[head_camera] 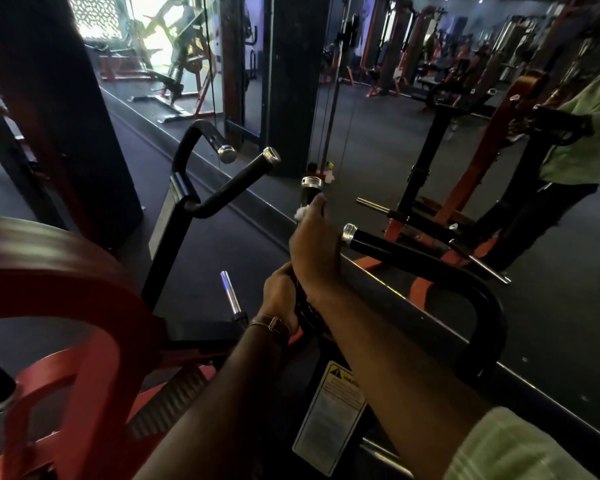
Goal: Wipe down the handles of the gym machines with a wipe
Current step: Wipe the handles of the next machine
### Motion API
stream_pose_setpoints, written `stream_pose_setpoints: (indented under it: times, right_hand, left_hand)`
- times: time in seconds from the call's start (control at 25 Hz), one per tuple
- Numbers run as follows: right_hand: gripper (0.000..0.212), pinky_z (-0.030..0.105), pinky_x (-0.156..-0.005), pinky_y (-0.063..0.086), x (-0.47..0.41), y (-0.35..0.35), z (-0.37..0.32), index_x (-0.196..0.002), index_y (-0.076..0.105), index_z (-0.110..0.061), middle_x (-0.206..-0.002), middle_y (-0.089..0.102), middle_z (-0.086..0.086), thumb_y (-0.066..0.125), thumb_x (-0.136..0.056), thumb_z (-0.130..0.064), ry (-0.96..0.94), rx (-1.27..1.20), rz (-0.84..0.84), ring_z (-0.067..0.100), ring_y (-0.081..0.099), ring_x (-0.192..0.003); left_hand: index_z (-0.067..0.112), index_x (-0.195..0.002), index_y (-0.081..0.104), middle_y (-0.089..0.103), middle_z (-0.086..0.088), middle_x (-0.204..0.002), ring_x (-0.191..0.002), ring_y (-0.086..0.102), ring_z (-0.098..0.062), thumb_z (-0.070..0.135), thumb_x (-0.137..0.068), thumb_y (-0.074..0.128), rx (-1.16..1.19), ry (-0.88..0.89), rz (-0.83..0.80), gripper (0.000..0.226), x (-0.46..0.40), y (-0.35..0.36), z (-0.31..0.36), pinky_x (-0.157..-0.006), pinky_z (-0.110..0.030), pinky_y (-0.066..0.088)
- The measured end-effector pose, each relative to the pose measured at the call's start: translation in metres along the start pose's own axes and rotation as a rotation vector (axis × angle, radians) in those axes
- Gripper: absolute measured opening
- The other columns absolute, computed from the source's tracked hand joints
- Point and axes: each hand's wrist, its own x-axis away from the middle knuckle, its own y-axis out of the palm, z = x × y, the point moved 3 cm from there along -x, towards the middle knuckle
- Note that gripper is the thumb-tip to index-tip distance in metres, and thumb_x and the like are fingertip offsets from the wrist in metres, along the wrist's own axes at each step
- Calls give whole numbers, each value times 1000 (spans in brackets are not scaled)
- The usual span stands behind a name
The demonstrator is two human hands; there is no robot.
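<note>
A: Where is the wipe (300, 212)?
B: A small white wad of it shows at the left edge of the right hand (314, 244), pressed against the upright black handle (309, 195) just under its silver cap.

A: And the right fingers?
B: Wrapped around that handle with the wipe beneath them, thumb tip up near the cap. The hand is closed on the wipe and the bar together.

A: The left hand (280, 296)?
B: Lower on the same black bar, just below the right wrist, its fingers curled shut around the tube. A strap (272, 323) sits on that wrist.

A: What else is on the machine?
B: A second capped handle (368, 241) juts out just right of the right hand, on a tube that loops round to the right. To the left are two more handles (253, 166) with silver ends, well apart from the hands. A short chrome peg (230, 292) stands left of the left hand. A white warning label (329, 415) lies below the forearms, and the red frame (70, 299) fills the lower left.

A: Behind it?
B: A mirror (413, 140) along the floor edge, reflecting the machine and a person in a pale green top (582, 133).
</note>
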Motion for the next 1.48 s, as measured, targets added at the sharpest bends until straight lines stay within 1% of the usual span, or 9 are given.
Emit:
stream_pose_setpoints:
  times: [0.16,0.28,0.44,0.68,0.96,1.08,1.2,1.4,1.48]
  right_hand:
    - [42,24,-98,48,29,3,9,-145,42,0,-137,54,17,43,-104,-5,101,-178,63,23,59,-121]
    - [34,22,-95,47,44,6,18,-136,54,-7,-131,61,12,41,-105,-10,154,-261,55,23,60,-122]
    - [39,31,-96,52,4,10,1,-142,48,0,-129,60,19,45,-103,-7,257,-253,165,28,60,-120]
    - [37,28,-79,58,62,-16,17,-132,53,-7,-117,67,14,31,-105,-19,-18,139,-196,22,70,-101]
    - [26,31,-67,60,5,-32,-10,-122,54,-3,-109,64,20,46,-104,-19,-298,408,-209,23,71,-80]
    - [28,22,-69,53,-11,-30,-20,-122,56,-1,-114,60,18,53,-102,-20,-260,414,-138,16,68,-80]
    - [24,17,-66,42,-27,-41,-23,-116,61,-6,-114,63,16,55,-101,-24,-162,313,-3,14,67,-84]
    - [18,39,-79,53,5,-41,-26,-109,61,-2,-121,57,18,49,-99,-8,-469,374,-363,32,63,-101]
    - [24,37,-76,46,-29,-42,-28,-110,63,-3,-118,61,17,41,-100,-8,-438,398,-303,33,62,-103]
  left_hand:
    - [20,-83,57,57,4,-82,-70,54,-6,12,-106,41,-101,21,6,29,-2,-2,1,-52,-12,49]
    - [4,-97,67,61,-5,-75,-61,56,-12,11,-103,46,-19,-17,-5,23,1,0,1,-46,-20,48]
    - [9,-86,63,54,-2,-66,-59,48,-14,16,-102,49,78,-113,42,23,2,-1,-5,-54,-29,41]
    - [12,-91,65,59,2,-70,-49,58,-5,20,-106,42,8,-73,-78,28,0,-3,3,-46,-20,48]
    - [16,-80,57,59,3,-69,-58,57,-8,19,-105,44,-74,-9,-98,29,-16,6,39,-52,-21,49]
    - [25,-79,49,54,6,-81,-70,55,-6,20,-108,38,-143,55,-80,31,-17,12,38,-59,-19,53]
    - [15,-68,46,48,2,-53,-40,43,-8,16,-105,38,-103,37,-67,38,-5,16,34,-38,-19,36]
    - [16,-75,55,56,0,-69,-59,54,-10,13,-104,46,-82,59,-28,31,-11,12,31,-44,-20,47]
    - [14,-71,53,51,-5,-63,-47,46,-15,23,-106,34,-4,-6,-58,40,-11,15,30,-40,-26,38]
